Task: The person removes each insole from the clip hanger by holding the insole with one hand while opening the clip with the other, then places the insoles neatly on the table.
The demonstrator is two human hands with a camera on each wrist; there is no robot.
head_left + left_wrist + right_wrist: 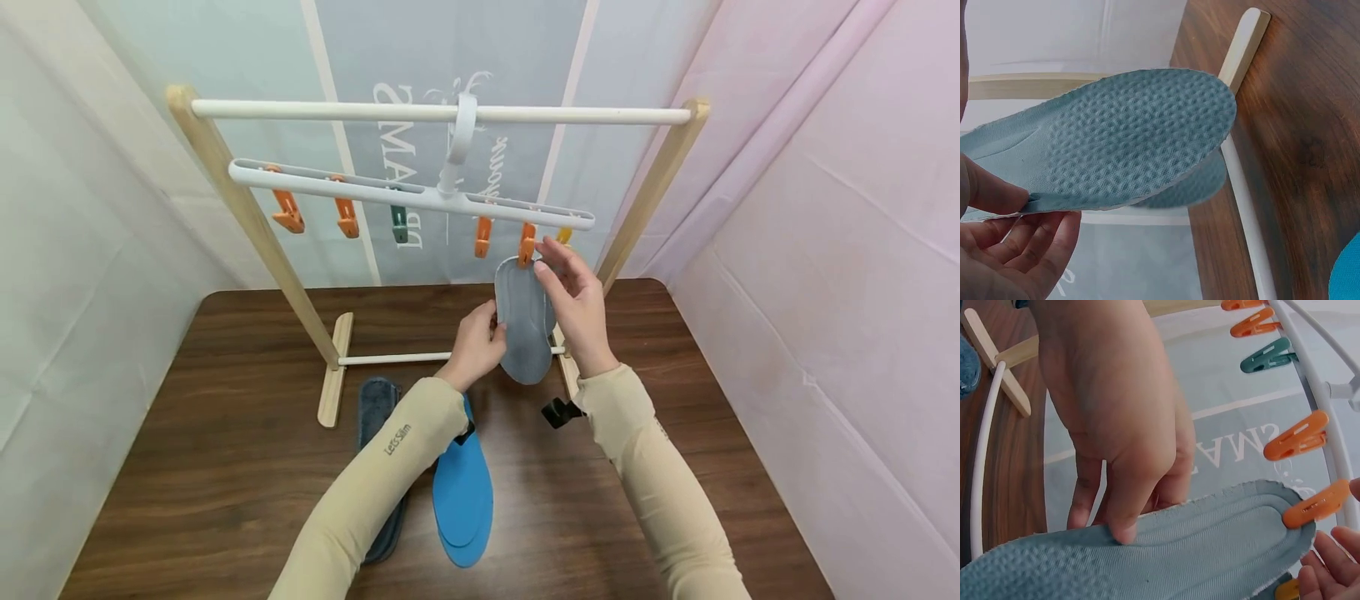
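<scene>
A grey insole (522, 321) hangs upright from an orange clothes peg (527, 244), which bites its upper end. My left hand (478, 340) pinches the insole's edge between thumb and fingers; the left wrist view shows its dimpled lower half (1147, 134). Beside the peg, my right hand (577, 304) has its fingers parted, the fingertips close to the peg and the insole's top corner. In the right wrist view those fingers (1329, 559) appear at the right edge, not wrapped around anything. Behind, a second grey insole (1188, 184) is mostly hidden, near a yellow peg (564, 237).
The white hanger (337, 190) hooks over the rack's top bar (585, 115). More pegs dangle from it, including a green one (399, 223). On the wooden table (247, 483) lie blue insoles (463, 492) and dark fuzzy insoles (377, 404), partly under my left forearm.
</scene>
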